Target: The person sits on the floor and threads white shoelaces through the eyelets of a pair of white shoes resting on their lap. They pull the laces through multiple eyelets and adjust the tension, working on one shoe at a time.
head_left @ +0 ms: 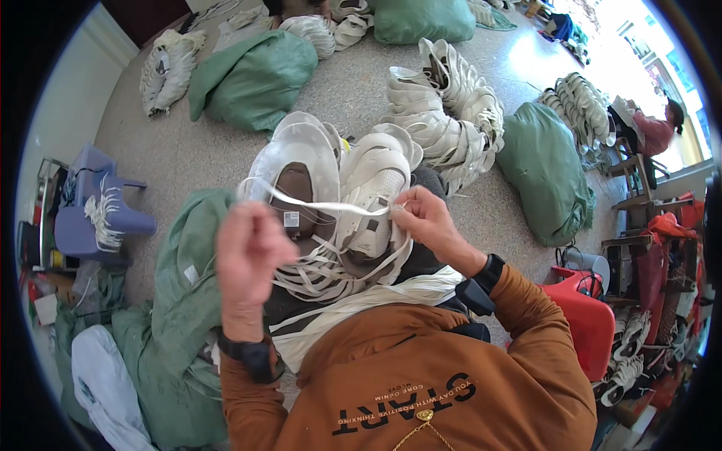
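Over pale shoes (380, 180), right hand (430, 218) pinching white lace (331, 206), left hand (250, 255) upright, blurred, grip unclear

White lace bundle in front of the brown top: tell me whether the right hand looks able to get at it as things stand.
Probably yes: the bundle lies between the right hand and the brown top, its right end uncovered. But that hand pinches a white lace, which may need releasing first.

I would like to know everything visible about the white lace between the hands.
The lace is white, narrow and flat, apparently fabric. It runs in a slack, slightly wavy line above the pale shoes. The right hand pinches it; near the blurred left hand it bends, and the grip there is unclear.
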The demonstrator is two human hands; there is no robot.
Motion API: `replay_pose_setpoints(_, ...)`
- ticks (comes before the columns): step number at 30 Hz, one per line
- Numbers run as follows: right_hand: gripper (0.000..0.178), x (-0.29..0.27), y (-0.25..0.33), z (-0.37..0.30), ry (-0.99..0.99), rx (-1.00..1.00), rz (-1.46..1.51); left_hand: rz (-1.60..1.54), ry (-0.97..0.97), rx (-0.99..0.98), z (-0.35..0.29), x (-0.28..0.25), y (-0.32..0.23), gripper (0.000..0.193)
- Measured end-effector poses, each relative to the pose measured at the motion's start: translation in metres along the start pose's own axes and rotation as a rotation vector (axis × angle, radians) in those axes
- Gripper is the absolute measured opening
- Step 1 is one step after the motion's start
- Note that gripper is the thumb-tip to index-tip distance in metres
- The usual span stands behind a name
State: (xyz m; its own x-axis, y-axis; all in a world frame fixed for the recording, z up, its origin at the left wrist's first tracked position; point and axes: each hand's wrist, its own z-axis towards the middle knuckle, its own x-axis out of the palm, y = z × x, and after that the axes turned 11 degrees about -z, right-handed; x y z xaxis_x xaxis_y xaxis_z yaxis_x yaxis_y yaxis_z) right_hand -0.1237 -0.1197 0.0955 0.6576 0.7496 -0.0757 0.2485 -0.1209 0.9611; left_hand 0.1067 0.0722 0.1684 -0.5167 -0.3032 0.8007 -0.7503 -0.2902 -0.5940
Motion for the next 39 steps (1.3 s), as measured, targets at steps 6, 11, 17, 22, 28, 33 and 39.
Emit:
replay_pose_setpoints(6, 0.02, -0.024, 0.015, -0.035, 0.25, 0.134, 0.551, 0.681, 0.19, -0.146, 0.006, 0.026, 0.092, 0.029)
replay_pose_setpoints(11, 0.031, -0.06, 0.057, -0.032, 0.12, -0.18, 0.68, 0.646, 0.291, -0.4, -0.008, 0.024, 0.105, 0.026)
replay_pose_setpoints(17, 0.029, -0.105, 0.013, -0.018, -0.355, -0.145, 0.036, 0.85, 0.2, -0.482, -0.003, 0.022, 0.084, 0.023)
replay_pose_setpoints(22, 0.025, -0.033, 0.033, -0.041, 0.474, -0.087, -0.286, 1.054, 0.386, -0.419, 0.024, 0.035, 0.096, 0.023)
replay_pose_setpoints(28, 0.019, -0.074, 0.014, -0.049, 0.377, -0.066, -0.152, 1.016, 0.379, -0.547, 0.028, 0.03, 0.079, 0.024)
replay_pose_setpoints(33, 0.029, -0.049, 0.028, -0.051, 0.496, 0.009, -0.155, 1.009, 0.448, -0.451, 0.025, 0.034, 0.095, 0.021)
replay_pose_setpoints(39, 0.032, -0.077, -0.003, -0.05, 0.321, -0.06, -0.165, 1.023, 0.356, -0.536, 0.024, 0.026, 0.07, 0.02)
